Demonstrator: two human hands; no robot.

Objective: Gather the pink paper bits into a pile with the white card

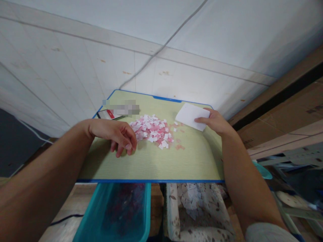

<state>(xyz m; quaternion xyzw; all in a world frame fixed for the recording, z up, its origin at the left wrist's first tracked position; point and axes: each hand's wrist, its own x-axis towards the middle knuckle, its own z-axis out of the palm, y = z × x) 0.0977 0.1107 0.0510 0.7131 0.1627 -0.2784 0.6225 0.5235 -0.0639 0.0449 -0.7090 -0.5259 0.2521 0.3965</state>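
A heap of small pink and white paper pieces (151,129) lies in the middle of the light yellow-green table (151,164). My left hand (118,136) is at the heap's left side, its fingers loosely bent downward and apart, with nothing visible in them. Over the right part of the table, my right hand (212,119) grips a flat white stack of paper (193,116) by its right edge, thumb on top. A few loose scraps and pink smears lie between the heap and the stack.
A phone (108,115) lies at the table's back left, beside a blurred-out patch. Below the front edge are a teal bin (147,215) and a patterned container (174,215) holding paper pieces. Cardboard boxes (282,114) stand on the right; a wall (101,64) rises behind.
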